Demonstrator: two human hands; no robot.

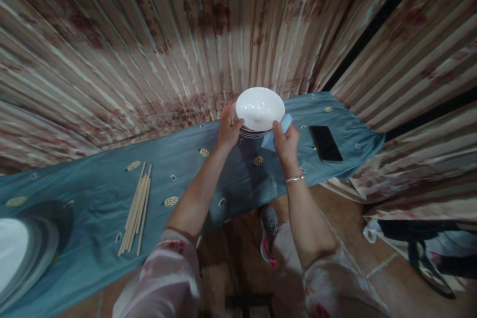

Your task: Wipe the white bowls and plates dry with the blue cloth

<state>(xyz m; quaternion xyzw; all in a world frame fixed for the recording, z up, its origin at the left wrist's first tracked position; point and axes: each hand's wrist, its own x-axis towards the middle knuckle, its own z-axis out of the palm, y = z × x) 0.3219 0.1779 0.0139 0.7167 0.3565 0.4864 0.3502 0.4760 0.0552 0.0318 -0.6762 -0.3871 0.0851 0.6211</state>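
Note:
A white bowl [260, 108] is held between my two hands near the far edge of the cloth-covered table. My left hand [228, 126] grips its left side, with the thumb over the rim. On the right side, my right hand [285, 140] is closed on the rim with a light blue cloth [269, 142] caught in the fingers. Beneath the bowl, the rims of other stacked bowls [252, 133] show; most of that stack is hidden. Whether the top bowl touches them I cannot tell.
A bundle of wooden chopsticks [136, 208] lies on the blue-green tablecloth [194, 179] to the left. A stack of white plates [26, 258] stands at the near left. A black phone [325, 143] rests at the right. Pleated curtains [208, 35] hang behind the table.

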